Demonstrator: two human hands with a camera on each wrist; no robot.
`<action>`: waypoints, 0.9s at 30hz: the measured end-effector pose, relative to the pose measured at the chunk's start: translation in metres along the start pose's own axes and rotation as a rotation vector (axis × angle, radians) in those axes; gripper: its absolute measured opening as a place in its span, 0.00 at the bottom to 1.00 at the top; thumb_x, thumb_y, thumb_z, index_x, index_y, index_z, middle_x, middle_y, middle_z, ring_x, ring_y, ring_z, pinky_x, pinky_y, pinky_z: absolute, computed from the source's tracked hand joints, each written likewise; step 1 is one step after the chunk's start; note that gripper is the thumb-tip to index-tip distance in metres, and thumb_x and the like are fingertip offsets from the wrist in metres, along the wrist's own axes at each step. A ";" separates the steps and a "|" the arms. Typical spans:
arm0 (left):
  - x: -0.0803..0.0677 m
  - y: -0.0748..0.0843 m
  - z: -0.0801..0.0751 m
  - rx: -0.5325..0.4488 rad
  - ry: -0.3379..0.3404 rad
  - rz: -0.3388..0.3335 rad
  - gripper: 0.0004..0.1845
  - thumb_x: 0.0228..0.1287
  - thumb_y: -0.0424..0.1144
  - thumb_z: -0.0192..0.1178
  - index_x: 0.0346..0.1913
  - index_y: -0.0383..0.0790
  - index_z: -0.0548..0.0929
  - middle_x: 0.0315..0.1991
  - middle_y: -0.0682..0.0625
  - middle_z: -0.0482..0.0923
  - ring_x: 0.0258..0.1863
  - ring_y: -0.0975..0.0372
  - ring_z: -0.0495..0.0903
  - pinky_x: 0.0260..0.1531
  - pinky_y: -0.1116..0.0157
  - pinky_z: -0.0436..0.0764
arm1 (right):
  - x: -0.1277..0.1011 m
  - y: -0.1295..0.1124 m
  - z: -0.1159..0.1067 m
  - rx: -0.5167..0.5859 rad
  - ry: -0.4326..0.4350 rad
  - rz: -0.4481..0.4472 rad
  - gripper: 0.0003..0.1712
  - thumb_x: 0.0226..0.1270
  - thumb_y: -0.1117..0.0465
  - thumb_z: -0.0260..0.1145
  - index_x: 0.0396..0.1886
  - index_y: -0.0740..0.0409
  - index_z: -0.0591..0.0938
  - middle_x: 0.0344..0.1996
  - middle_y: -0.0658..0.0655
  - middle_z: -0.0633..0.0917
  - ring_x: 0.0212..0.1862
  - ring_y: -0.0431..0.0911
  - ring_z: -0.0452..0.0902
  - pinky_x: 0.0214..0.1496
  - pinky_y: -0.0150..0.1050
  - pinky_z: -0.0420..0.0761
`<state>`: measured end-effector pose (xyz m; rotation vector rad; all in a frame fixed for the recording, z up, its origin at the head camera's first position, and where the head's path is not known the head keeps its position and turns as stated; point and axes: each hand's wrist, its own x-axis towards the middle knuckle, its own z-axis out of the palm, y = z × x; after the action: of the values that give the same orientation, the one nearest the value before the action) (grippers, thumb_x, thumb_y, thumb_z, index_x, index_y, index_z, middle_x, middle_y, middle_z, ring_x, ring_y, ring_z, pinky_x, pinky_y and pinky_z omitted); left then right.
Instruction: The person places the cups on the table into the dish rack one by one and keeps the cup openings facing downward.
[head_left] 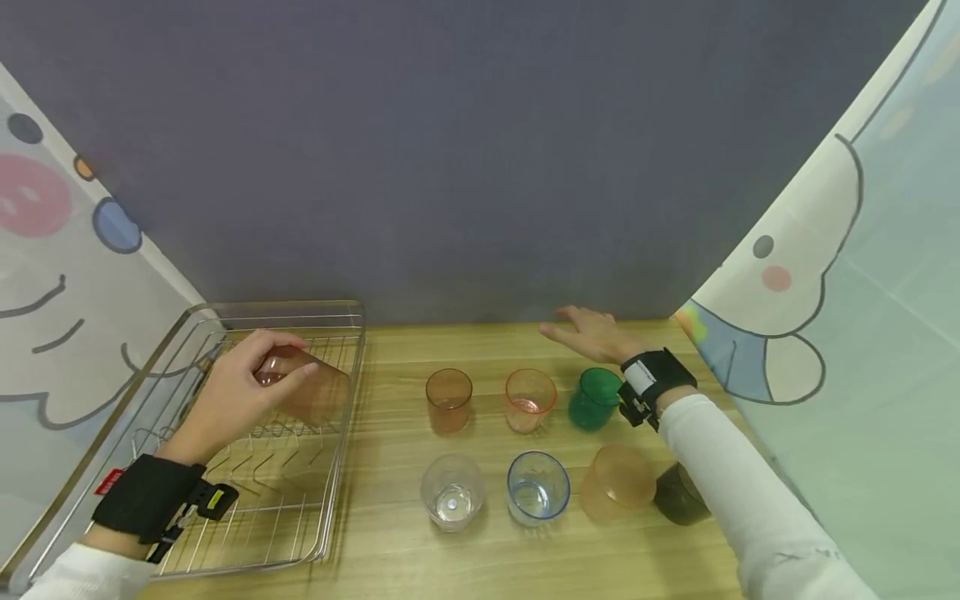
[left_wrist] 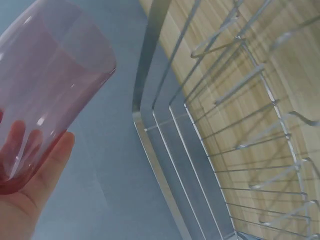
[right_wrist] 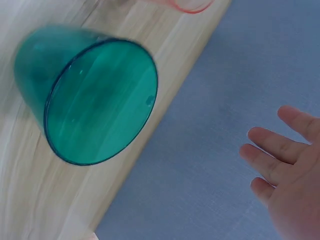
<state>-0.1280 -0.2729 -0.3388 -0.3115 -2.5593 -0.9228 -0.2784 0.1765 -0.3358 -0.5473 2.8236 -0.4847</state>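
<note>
Nearest the camera, two white sleeves enter from the near edge of the wooden surface point(head_left: 397, 550), each wrist wearing a black strap; the right strap carries a white patch and the left a small yellow tag, neither with writing that can be read. Left hand point(head_left: 232, 392): fingers and thumb curled round a pink cup point(head_left: 300, 385), held tilted on its side above the far part of a wire dish rack point(head_left: 330, 500), which stands at the left end of the surface. In the left wrist view the fingers point(left_wrist: 20, 145) show through the cup's clear wall point(left_wrist: 50, 85), with the rack's rim and bars point(left_wrist: 165, 150) beside it. A small red label point(head_left: 109, 481) sits on the rack's left rim; its text is too small to read. Right hand point(head_left: 596, 333): released, fingers straight and spread, hovering at the far edge of the surface, holding nothing; the right wrist view shows its fingertips point(right_wrist: 280, 150) apart from a green cup point(right_wrist: 90, 100). Far row, left to right: brown cup point(head_left: 448, 400), orange cup point(head_left: 530, 400), green cup point(head_left: 595, 398) just beside the right wrist. Near row: clear cup point(head_left: 452, 492), blue cup point(head_left: 537, 488), upturned peach cup point(head_left: 617, 483), dark cup point(head_left: 678, 496) partly hidden by the right sleeve. No cup bears visible print. Cartoon-printed curtains hang at both ends.
</note>
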 end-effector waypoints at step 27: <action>-0.052 -0.018 0.020 0.316 -0.206 0.171 0.16 0.51 0.50 0.68 0.42 0.55 0.78 0.42 0.60 0.75 0.38 0.64 0.78 0.33 0.62 0.80 | 0.002 -0.014 0.014 0.138 -0.060 -0.022 0.46 0.64 0.27 0.36 0.69 0.55 0.59 0.66 0.63 0.66 0.65 0.60 0.64 0.65 0.58 0.64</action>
<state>-0.0931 -0.2769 -0.3858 -0.5446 -2.7580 -0.4342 -0.2717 0.1596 -0.3441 -0.5564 2.7050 -0.6506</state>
